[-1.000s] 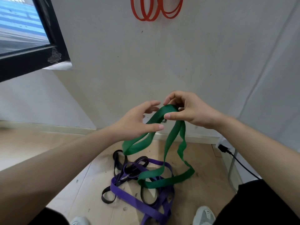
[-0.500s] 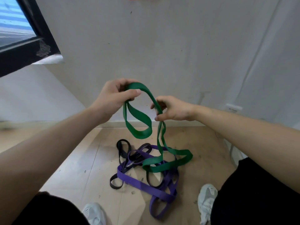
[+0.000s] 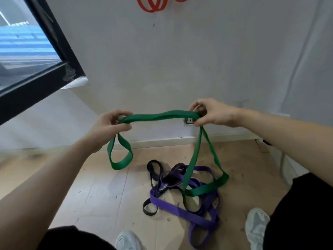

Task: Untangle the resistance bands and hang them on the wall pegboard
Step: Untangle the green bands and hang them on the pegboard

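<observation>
Left hand (image 3: 108,127) pinches the green band (image 3: 160,115) between thumb and curled fingers. Right hand (image 3: 210,112) is closed on it the same way, with the band passing under the fingertips. Change from half a second ago: the hands were close together with the left one higher, and now they are pulled well apart and roughly level. A doubled stretch of green runs nearly straight from grip to grip. Below the left grip a short loop dangles free, touching nothing. Below the right grip two long strands drop to a bend lying on the purple band (image 3: 180,210) and black band (image 3: 151,175), which are heaped together on the floor (image 3: 100,192). Likely meaning: green is being spread out to find its run and is mostly free of the pile. Only the end under the right grip looks possibly caught; whether it passes through a purple loop or just rests on top cannot be told. Red bands (image 3: 153,6) already hang high on the wall above both grips, with the peg out of frame. Green, purple and black are not yet hung.
</observation>
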The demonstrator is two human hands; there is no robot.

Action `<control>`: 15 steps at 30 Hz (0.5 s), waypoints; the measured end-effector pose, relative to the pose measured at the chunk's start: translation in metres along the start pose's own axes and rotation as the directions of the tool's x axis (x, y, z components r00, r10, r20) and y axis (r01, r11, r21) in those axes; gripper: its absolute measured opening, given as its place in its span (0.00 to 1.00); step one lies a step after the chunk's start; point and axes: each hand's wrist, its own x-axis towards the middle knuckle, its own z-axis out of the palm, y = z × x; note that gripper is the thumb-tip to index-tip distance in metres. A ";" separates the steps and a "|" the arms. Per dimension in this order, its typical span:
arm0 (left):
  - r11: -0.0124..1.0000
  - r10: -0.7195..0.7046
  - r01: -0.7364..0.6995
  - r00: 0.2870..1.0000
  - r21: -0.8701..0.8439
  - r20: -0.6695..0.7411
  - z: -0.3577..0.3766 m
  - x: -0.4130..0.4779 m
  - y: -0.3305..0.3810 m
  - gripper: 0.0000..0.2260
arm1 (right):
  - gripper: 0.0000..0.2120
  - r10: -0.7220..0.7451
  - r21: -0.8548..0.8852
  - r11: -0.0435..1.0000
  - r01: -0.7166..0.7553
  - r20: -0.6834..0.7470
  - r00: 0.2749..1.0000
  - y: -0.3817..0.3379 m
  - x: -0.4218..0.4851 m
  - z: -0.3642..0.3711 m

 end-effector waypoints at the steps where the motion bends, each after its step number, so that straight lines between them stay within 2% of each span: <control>1: 0.998 -0.039 0.037 0.998 0.046 0.039 0.000 -0.001 -0.005 0.16 | 0.20 -0.020 0.028 0.999 0.021 -0.034 0.999 -0.006 -0.003 -0.004; 4: 0.975 -0.122 0.088 0.980 0.205 0.159 0.012 -0.003 -0.012 0.14 | 0.19 -0.094 0.112 0.988 0.107 -0.116 0.989 -0.024 -0.011 -0.013; 7: 0.956 -0.130 0.047 0.953 0.290 0.274 0.031 -0.001 -0.009 0.10 | 0.17 -0.195 0.135 0.966 0.222 -0.188 0.963 -0.042 -0.016 -0.015; 9: 0.963 -0.141 0.052 0.935 0.266 0.326 0.040 0.002 -0.004 0.09 | 0.15 -0.271 0.094 0.950 0.297 -0.222 0.937 -0.055 -0.018 -0.014; 12: 0.979 -0.148 0.074 0.898 0.189 0.415 0.050 0.004 0.005 0.15 | 0.13 -0.379 -0.028 0.924 0.381 -0.205 0.903 -0.070 -0.021 -0.014; 15: 0.994 -0.094 0.060 0.880 0.086 0.466 0.060 0.005 0.014 0.18 | 0.13 -0.420 -0.158 0.904 0.397 -0.156 0.894 -0.077 -0.022 -0.013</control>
